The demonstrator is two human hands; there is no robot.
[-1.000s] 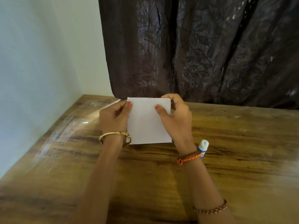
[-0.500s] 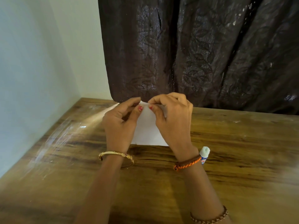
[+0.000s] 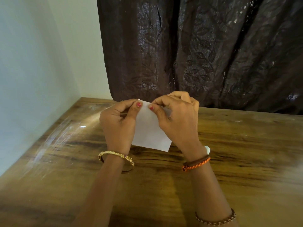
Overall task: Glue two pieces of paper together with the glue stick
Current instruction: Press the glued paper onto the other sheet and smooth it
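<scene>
Paper (image 3: 150, 130) was held up off the worktop (image 3: 237, 153), tilted, near corner pointing down toward you. Your left hand (image 3: 118, 123) pinched its top edge, thumb in front and fingers curled behind. Your right hand (image 3: 177, 122) pinched the same edge just beside it, thumb on the front face. Couldn't tell whether you held one sheet or two stacked. Glue stick (image 3: 207, 149) sat on the worktop, mostly hidden behind your right wrist; only its white cap showed. Gold bangle (image 3: 116, 158) on left wrist, braided orange band (image 3: 196, 163) on right. Dark curtain (image 3: 196, 51) hung behind the worktop.
</scene>
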